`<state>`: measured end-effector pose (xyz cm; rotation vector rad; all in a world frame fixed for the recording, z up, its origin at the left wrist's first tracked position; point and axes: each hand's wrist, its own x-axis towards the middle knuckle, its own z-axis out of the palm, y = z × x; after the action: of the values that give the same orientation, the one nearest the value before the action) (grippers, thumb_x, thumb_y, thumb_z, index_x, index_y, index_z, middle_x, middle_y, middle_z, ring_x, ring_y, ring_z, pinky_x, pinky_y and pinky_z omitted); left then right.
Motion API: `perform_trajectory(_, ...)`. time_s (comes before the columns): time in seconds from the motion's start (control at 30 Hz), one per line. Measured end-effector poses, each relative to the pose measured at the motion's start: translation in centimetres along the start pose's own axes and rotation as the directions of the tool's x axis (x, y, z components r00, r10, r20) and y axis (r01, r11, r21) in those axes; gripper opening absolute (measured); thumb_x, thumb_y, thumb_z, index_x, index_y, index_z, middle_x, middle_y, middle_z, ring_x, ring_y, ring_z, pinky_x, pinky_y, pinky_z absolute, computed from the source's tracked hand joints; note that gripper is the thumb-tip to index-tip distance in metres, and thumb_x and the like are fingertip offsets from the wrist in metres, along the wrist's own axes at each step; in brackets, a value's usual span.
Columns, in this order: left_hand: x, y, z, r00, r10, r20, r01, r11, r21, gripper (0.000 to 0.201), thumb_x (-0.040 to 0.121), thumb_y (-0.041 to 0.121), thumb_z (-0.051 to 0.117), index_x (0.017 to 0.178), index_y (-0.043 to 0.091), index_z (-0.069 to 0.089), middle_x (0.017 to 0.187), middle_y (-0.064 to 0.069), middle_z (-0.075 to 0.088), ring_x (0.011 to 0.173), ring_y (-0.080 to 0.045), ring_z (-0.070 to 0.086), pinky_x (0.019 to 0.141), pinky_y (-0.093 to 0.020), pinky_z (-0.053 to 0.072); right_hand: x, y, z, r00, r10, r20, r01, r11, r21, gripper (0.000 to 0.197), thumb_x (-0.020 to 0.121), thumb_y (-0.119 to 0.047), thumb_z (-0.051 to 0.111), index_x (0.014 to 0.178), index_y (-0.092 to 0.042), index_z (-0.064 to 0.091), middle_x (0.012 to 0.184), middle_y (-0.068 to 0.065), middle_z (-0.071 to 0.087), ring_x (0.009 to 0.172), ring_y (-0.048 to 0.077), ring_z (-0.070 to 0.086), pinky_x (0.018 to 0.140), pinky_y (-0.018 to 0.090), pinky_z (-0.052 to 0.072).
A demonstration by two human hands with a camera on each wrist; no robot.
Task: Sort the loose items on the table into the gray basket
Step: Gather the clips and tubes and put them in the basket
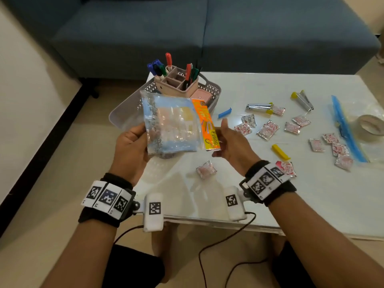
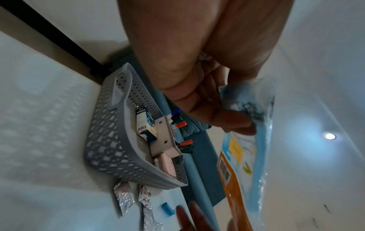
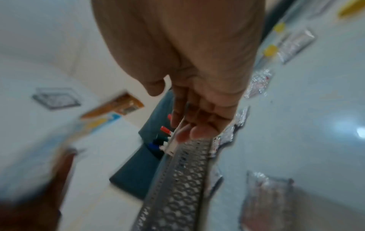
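- The left hand holds a clear plastic packet by its left edge; in the left wrist view the thumb and fingers pinch the crinkled blue rim.
- The packet is held up in the air, tilted, above the near-left part of the tabletop, and an orange card strip runs along the side away from those fingers.
- The right hand hovers just beside the orange strip with its fingers straight and relaxed, holding nothing; whether a fingertip touches the strip cannot be told.
- Just beyond the fingers of both hands, behind the packet, stands the gray basket with lattice walls.
- Inside the basket, at the end far from the fingers, sits a pink divided organizer with markers standing upright in it; a small pink box lies beside it, and a small printed carton shows in the left wrist view.
- To the right of the right fingers, a blue clip lies on the tabletop, with red-and-silver sachets scattered further out.
- Below the right fingers, near the wrist, lie one sachet and a yellow clip.
- Further right are two metal tools with yellow ends, a blue-edged zip bag and a tape roll, all well apart from the hands.
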<state>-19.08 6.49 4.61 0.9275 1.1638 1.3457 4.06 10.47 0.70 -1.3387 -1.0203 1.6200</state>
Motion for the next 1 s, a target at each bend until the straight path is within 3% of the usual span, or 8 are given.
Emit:
perform_trajectory(0.2, 0.2, -0.9, -0.1, 0.996, -0.014, 0.085, -0.013, 0.949, 0.316, 0.020, 0.092, -0.004, 0.059, 0.101, 0.008, 0.072, 0.075, 0.000, 0.076, 0.055, -0.014, 0.065, 0.046, -0.024, 0.052, -1.3, -0.5, -0.9, 0.987, -0.150, 0.053, 0.149, 0.989, 0.022, 0.038, 0.081, -0.040, 0.065, 0.100, -0.008, 0.073, 0.099, 0.017, 0.072, 0.090, 0.029, 0.067, 0.088, 0.046, 0.056)
perform_trajectory(0.37, 0.4, -1.4, 0.7, 0.996, -0.053, 0.070, 0.024, 0.930, 0.367, 0.026, 0.088, -0.008, 0.063, 0.110, 0.003, 0.071, 0.089, -0.006, 0.078, 0.061, -0.017, 0.070, 0.050, -0.024, 0.055, -1.2, 0.1, -2.4, 0.977, -0.210, -0.041, 0.204, 0.972, -0.116, 0.018, 0.096, -0.023, 0.059, 0.091, -0.013, 0.073, 0.073, -0.004, 0.072, 0.066, 0.010, 0.067, 0.065, 0.025, 0.056)
perform_trajectory(0.5, 0.3, -1.4, 1.2, 0.989, -0.102, 0.104, 0.053, 0.919, 0.392, 0.033, 0.089, -0.010, 0.060, 0.119, 0.003, 0.068, 0.095, -0.005, 0.078, 0.065, -0.017, 0.072, 0.052, -0.023, 0.055, -1.4, 0.6, -3.9, 0.991, -0.132, -0.020, 0.123, 0.962, -0.242, 0.020, 0.097, -0.030, 0.059, 0.097, -0.016, 0.072, 0.082, 0.001, 0.072, 0.073, 0.017, 0.068, 0.071, 0.034, 0.057)
perform_trajectory(0.6, 0.3, -0.9, 1.4, 0.997, 0.013, 0.080, -0.048, 0.892, 0.449, 0.035, 0.087, -0.011, 0.061, 0.119, 0.004, 0.069, 0.090, 0.004, 0.078, 0.060, -0.015, 0.068, 0.047, -0.021, 0.053, -2.1, 1.0, -6.2, 0.969, -0.232, -0.083, 0.143, 0.804, -0.577, 0.022, 0.093, -0.039, 0.063, 0.097, -0.019, 0.069, 0.080, -0.005, 0.072, 0.063, 0.015, 0.069, 0.064, 0.029, 0.053)
perform_trajectory(0.7, -0.7, 0.1, 2.7, 0.960, 0.269, 0.083, -0.264, 0.763, 0.590, 0.041, 0.084, -0.012, 0.063, 0.118, 0.009, 0.067, 0.087, 0.008, 0.075, 0.052, 0.002, 0.062, 0.045, -0.013, 0.050, -3.4, 0.7, -10.7, 0.897, -0.380, -0.223, 0.019, 0.540, -0.842, 0.020, 0.085, -0.043, 0.071, 0.091, -0.024, 0.069, 0.079, -0.006, 0.067, 0.069, 0.012, 0.063, 0.070, 0.027, 0.049)
perform_trajectory(0.8, -2.5, 1.4, 5.0, 0.820, 0.498, 0.283, -0.520, 0.441, 0.731, 0.037, 0.082, -0.005, 0.067, 0.118, 0.003, 0.068, 0.085, 0.002, 0.071, 0.057, 0.006, 0.059, 0.056, -0.003, 0.045, -4.8, 1.0, -15.7, 0.897, -0.307, -0.319, -0.181, 0.404, -0.897, 0.027, 0.085, -0.043, 0.071, 0.095, -0.018, 0.070, 0.088, 0.002, 0.070, 0.080, 0.019, 0.061, 0.073, 0.029, 0.046)
perform_trajectory(0.87, -3.0, 1.3, 6.5, 0.773, 0.501, 0.389, -0.573, 0.289, 0.766, 0.039, 0.079, -0.004, 0.070, 0.117, 0.003, 0.069, 0.089, -0.004, 0.075, 0.053, -0.001, 0.050, 0.060, -0.008, 0.046, -4.7, 1.8, -17.9, 0.896, -0.255, -0.364, -0.254, 0.378, -0.890, 0.035, 0.085, -0.045, 0.070, 0.103, -0.016, 0.069, 0.096, 0.004, 0.070, 0.086, 0.020, 0.060, 0.075, 0.030, 0.044)
perform_trajectory(1.0, -2.4, -0.5, 8.5, 0.825, 0.366, 0.431, -0.522, 0.199, 0.829, 0.047, 0.076, -0.003, 0.067, 0.119, 0.014, 0.071, 0.084, -0.008, 0.076, 0.058, -0.016, 0.059, 0.066, -0.022, 0.048, -2.3, 3.2, -18.6, 0.887, -0.272, -0.373, -0.247, 0.401, -0.882, 0.054, 0.085, -0.058, 0.064, 0.113, -0.012, 0.066, 0.107, 0.009, 0.066, 0.102, 0.026, 0.060, 0.084, 0.034, 0.045)
